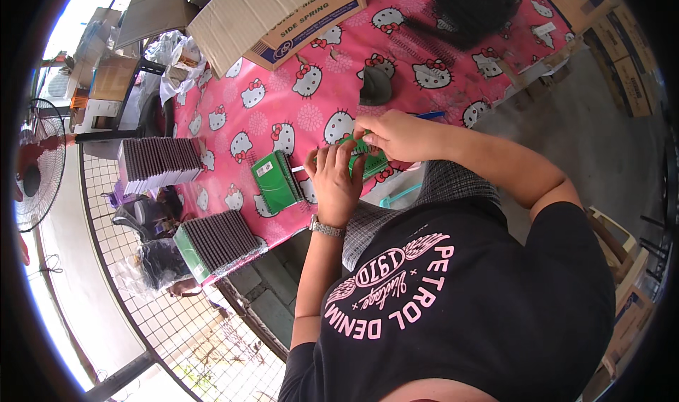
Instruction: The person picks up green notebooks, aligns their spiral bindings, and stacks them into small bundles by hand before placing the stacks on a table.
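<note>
A small green notebook point(378, 167) lies at the table's near edge under both my hands, with a dark spiral coil point(366, 149) along its far side. My left hand point(334, 179), a metal watch on its wrist, presses on it with bent fingers that grip its left part. Pinched together, the fingertips of my right hand point(392, 134) meet at the coil; exactly what they grip is partly hidden. Just left of my left hand rests another green spiral notebook point(274, 182). A thin blue tool point(430, 115) shows beside my right hand.
Stacked green notebooks point(219, 243) and a second spiral-bound stack point(159, 165) stand at the table's left edge. Loose black coils point(470, 9) pile up at the far right. A cardboard box point(311, 23) sits at the back, a dark rounded object point(376, 85) nearer. A fan point(35, 165) stands left.
</note>
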A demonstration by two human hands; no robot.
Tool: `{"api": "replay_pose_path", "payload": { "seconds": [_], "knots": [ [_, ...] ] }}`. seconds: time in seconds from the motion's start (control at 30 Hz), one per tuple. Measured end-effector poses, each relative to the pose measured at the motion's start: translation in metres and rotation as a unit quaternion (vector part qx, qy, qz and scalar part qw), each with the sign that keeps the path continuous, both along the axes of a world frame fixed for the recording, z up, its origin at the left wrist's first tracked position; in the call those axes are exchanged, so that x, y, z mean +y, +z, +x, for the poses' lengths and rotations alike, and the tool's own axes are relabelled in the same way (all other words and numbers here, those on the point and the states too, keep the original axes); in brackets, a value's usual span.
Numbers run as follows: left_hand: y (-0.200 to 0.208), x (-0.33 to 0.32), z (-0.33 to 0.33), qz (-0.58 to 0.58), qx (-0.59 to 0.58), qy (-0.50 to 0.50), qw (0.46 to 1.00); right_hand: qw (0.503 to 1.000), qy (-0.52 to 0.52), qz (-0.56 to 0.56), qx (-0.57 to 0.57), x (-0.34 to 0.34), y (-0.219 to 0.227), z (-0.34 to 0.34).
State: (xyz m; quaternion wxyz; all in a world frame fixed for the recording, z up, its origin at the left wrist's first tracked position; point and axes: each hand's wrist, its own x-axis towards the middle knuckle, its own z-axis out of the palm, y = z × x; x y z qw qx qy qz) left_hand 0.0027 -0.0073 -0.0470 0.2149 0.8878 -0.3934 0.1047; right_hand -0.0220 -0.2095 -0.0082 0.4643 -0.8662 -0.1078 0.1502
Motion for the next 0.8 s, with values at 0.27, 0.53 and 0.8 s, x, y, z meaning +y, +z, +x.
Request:
{"api": "replay_pose_path", "payload": {
  "seconds": [0.27, 0.53, 0.8],
  "knots": [
    [-0.002, 0.007, 0.002, 0.007, 0.024, -0.013, 1.000, 0.998, -0.029, 0.038, 0.043, -0.006, -0.016, 0.019],
    [0.000, 0.008, -0.013, 0.090, -0.027, 0.098, 0.991, 0.984, 0.056, -0.040, -0.162, -0.063, -0.096, 0.078],
    [-0.014, 0.009, -0.007, -0.003, 0.003, 0.058, 0.998, 0.967, 0.103, 0.222, 0.076, -0.039, -0.038, 0.041]
  ]
}}
